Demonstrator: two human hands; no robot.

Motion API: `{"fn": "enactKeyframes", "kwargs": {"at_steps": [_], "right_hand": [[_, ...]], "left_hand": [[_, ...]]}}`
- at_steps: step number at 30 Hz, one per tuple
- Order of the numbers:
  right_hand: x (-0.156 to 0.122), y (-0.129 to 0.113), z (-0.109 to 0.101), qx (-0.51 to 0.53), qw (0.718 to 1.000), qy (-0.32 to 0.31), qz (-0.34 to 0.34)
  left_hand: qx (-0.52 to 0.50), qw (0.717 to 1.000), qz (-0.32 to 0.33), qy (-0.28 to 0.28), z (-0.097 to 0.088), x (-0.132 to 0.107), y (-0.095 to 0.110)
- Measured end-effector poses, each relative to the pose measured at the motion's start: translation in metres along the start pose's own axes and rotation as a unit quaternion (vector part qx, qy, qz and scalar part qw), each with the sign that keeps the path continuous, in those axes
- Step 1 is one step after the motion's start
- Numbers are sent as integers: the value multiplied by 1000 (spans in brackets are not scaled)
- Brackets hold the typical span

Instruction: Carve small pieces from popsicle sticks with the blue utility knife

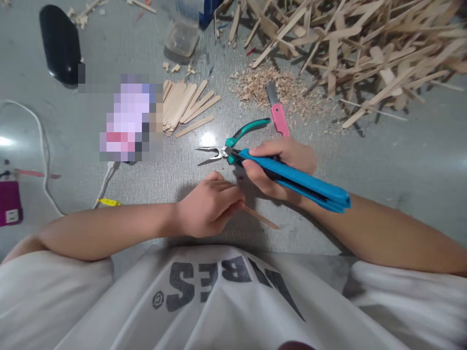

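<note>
My left hand [211,206] is closed in a fist around one end of a thin wooden craft stick [261,218], which juts out to the right near my shirt. My right hand [279,165] grips a long blue-handled tool [299,174] with a dark slot along its side. Its dark tip points left, over the joint of the needle-nose pliers [251,129], and its exact kind cannot be made out. Those pliers have green-and-black handles and lie on the table with jaws apart. Beyond my right hand lies a pink-handled knife [280,120], its blade on wood shavings.
A fan of craft sticks [182,104] lies beside a blurred-out phone [127,116] with a white cable [44,150]. Wood shavings [255,85] and a large heap of sticks [350,48] spread at the far right. A black case [60,43] and a small clear container [181,38] stand farther back.
</note>
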State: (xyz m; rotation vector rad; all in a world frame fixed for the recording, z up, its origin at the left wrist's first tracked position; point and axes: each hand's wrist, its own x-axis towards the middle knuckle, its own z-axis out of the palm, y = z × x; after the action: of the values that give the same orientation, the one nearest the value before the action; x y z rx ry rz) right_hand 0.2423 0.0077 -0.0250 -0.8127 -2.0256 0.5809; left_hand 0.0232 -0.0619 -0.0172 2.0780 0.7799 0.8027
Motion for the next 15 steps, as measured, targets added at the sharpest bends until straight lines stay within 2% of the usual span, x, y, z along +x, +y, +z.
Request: {"fn": "enactKeyframes", "kwargs": {"at_steps": [8, 12, 15], "right_hand": [[-5, -1, -3, -52, 998, 5, 31], [-5, 1, -3, -36, 998, 9, 53], [-4, 0, -4, -7, 1000, -2, 30]], "left_hand": [[-11, 1000, -15, -2, 0, 1, -1], [2, 999, 6, 31, 2, 0, -1], [-1, 998, 20, 57, 2, 0, 0]]}}
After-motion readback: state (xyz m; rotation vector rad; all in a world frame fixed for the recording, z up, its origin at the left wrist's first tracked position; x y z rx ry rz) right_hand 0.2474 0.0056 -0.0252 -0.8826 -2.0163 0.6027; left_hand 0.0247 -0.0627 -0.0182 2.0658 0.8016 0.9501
